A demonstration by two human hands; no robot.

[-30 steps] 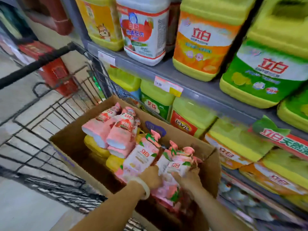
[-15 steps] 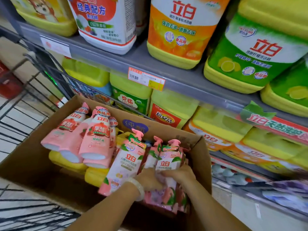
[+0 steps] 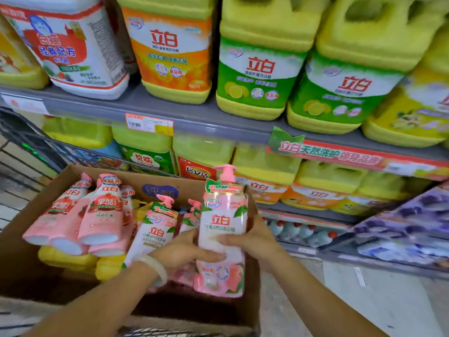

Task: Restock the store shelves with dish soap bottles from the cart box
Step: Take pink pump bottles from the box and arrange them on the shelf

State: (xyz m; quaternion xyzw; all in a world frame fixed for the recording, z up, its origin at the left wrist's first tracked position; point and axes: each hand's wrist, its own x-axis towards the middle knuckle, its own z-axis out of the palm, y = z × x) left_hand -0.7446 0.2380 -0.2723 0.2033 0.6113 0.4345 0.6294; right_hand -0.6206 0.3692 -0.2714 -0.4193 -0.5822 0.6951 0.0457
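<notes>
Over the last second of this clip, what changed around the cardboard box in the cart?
The pink pump-top soap bottle came up out of the brown cardboard box and now stands upright above it, gripped by the left hand and right hand; earlier both hands held it low among the bottles. The other pink bottles and yellow jugs on the grey shelf stayed put.

Pump bottle [image 3: 222, 229]: raised upright, its pink pump head now above the cardboard box [image 3: 29, 271] rim; earlier it lay low among the other bottles.
Left hand [image 3: 184, 251]: has risen with the bottle, gripping its left side.
Right hand [image 3: 252, 242]: likewise lifted, gripping the right side.
</notes>
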